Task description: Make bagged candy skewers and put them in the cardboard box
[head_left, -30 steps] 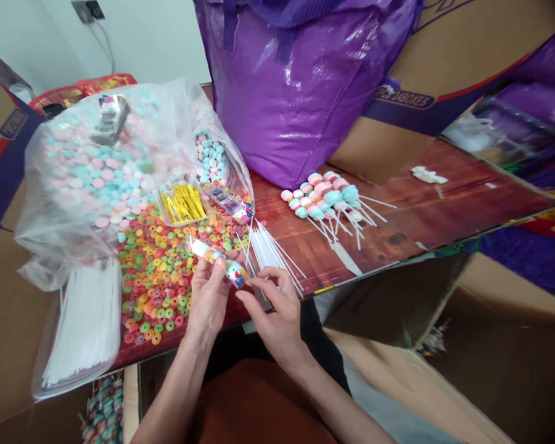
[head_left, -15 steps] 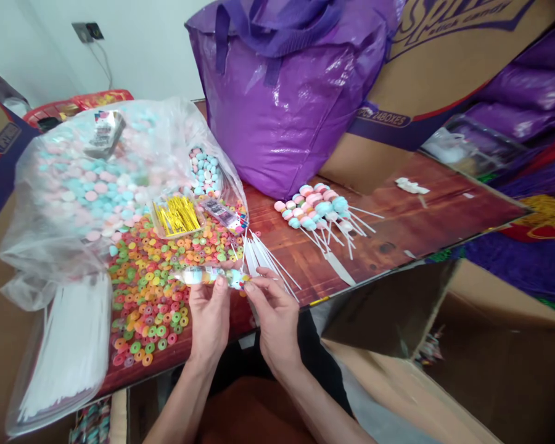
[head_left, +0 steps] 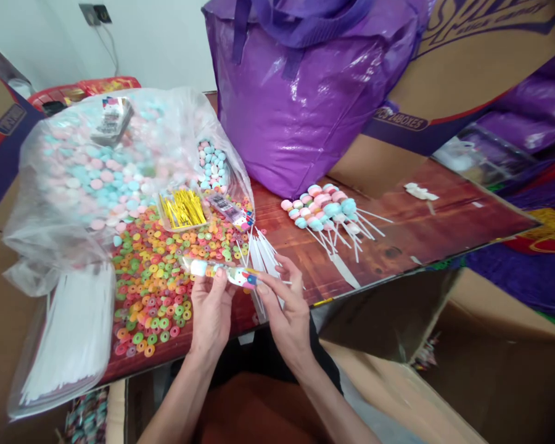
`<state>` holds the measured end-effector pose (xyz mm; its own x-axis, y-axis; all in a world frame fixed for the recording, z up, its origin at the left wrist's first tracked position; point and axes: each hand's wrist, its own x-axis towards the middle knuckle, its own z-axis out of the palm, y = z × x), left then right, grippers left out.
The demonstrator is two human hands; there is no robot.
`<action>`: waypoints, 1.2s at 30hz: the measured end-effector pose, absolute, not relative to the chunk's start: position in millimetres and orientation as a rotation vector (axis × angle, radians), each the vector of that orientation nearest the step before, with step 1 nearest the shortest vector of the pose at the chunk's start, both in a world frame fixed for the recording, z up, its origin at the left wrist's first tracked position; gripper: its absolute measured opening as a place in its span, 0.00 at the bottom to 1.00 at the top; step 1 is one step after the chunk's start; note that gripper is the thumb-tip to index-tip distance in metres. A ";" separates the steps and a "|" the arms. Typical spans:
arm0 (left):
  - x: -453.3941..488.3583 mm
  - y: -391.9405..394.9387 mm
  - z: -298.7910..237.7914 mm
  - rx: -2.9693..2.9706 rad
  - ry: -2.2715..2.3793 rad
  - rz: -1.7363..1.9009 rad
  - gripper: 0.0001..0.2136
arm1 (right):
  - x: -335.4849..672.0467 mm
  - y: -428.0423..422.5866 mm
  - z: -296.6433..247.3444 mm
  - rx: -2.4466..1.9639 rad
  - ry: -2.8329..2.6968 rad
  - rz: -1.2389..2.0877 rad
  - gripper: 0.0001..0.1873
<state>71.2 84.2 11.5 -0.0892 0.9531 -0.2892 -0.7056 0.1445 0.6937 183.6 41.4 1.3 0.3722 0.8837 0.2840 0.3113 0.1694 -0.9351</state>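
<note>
A wrapped candy skewer (head_left: 239, 275), in a see-through sleeve with a colourful printed end, lies level between my hands above the table's front edge. My left hand (head_left: 210, 314) grips its middle, thumb on top. At the right end, my right hand (head_left: 289, 314) pinches the sleeve between thumb and fingertips. Just behind are loose white sticks (head_left: 261, 253). Ring gummies (head_left: 160, 290) spread to the left, with a tub of gold twist ties (head_left: 184, 209) and a stack of printed sleeves (head_left: 231, 211) on them. Unwrapped candy skewers (head_left: 324, 208) lie in a pile to the right.
A large plastic bag of pastel candies (head_left: 102, 172) fills the back left, with a bag of white sticks (head_left: 69, 333) in front. Behind stand a purple bag (head_left: 296, 117) and a cardboard box (head_left: 481, 68). An open carton (head_left: 499, 357) sits below the table's right edge.
My right hand has shifted slightly right along the sleeve, its fingers lifting more, and the printed end shows more plainly. The left hand keeps its grip. The view has shifted a little.
</note>
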 end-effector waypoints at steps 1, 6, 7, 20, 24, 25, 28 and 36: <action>70.3 84.5 11.2 0.365 0.862 1.422 0.10 | 185.7 41.2 -0.3 -1.381 -1.246 0.548 0.11; 68.5 84.6 10.6 0.394 0.905 1.337 0.13 | 193.6 43.2 -6.0 -1.349 -1.538 0.411 0.13; 68.4 84.5 10.8 0.404 0.917 1.326 0.14 | 194.4 43.1 -6.5 -1.361 -1.570 0.399 0.13; 63.4 85.7 8.1 0.465 0.967 1.294 0.16 | 176.7 43.0 -0.9 -1.484 -1.538 0.643 0.13; 61.3 84.8 9.7 0.514 0.896 1.241 0.18 | 176.3 42.4 -8.1 -1.370 -1.286 0.746 0.13; 61.8 84.2 10.1 0.537 0.877 1.228 0.19 | 176.4 41.8 -9.5 -1.353 -1.219 0.766 0.12; 64.7 82.8 10.5 0.565 0.864 1.229 0.19 | 176.0 39.4 -11.6 -1.319 -1.105 0.757 0.10; 68.0 82.1 10.1 0.571 0.943 1.277 0.20 | 182.4 37.7 -11.6 -1.311 -1.286 0.620 0.14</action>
